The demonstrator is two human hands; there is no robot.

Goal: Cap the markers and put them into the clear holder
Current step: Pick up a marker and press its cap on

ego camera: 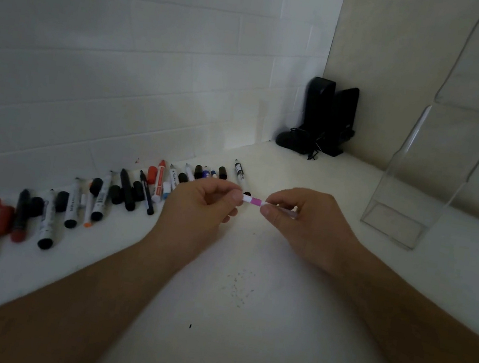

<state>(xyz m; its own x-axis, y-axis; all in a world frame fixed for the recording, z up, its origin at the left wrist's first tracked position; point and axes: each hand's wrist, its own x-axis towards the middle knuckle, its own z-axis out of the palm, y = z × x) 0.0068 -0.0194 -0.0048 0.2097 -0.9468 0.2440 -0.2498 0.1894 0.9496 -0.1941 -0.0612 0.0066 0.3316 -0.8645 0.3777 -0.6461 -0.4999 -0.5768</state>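
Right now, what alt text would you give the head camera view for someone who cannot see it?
Two hands, left hand and right hand, pinch a small pink marker between them above a white table. A row of markers and loose caps lies along the wall, and the clear holder stands empty to the right.

Clear glossy plastic holder (439, 167); matt white table (257, 324); smooth plastic markers (73, 203).

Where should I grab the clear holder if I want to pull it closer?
Grip the clear holder by its low front wall, coming from above with fingers over the open rim. It stands upright at the right; the tall back panel leans away, so the low front edge looks easiest to reach.
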